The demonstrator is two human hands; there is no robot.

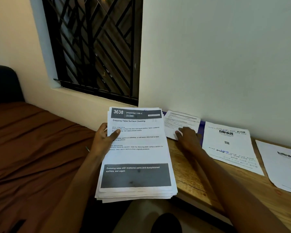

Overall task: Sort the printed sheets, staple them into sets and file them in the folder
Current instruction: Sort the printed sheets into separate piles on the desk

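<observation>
Left hand (106, 138) grips the stack of printed sheets (136, 157) at its left edge: thumb across the top page, fingers underneath, forearm coming up from bottom centre. The stack is held up off the counter (188, 172), out past its left end, over the person's lap beside the bed (32, 148). Its edges are uneven at the bottom; several pages show, count not readable.

Top page: dark header band with "3638 DRESSING TABLE", title "Dressing Table Surface Cleaning", a few text blocks, and a grey band near the bottom with white text.

Right hand (188, 137) is palm down, fingers flat and spread slightly, resting on the near edge of a single printed sheet (180, 123) lying on the counter against the wall (225, 56). It is pressing, not gripping; nothing is enclosed in it. Forearm runs diagonally from the lower right.

That sheet lies on a purple folder (202, 130), which shows only as a strip at the sheet's right and top edges.

To the right on the counter are two more white sheets with a "blinkit" logo and a QR code. The nearer blinkit sheet (230, 148) has handwriting on it. The farther blinkit sheet (286, 165) is cut off by the frame edge.

Count: one held stack, three loose sheets on the counter, one folder.

Barred window (94, 47) above the bed.
</observation>
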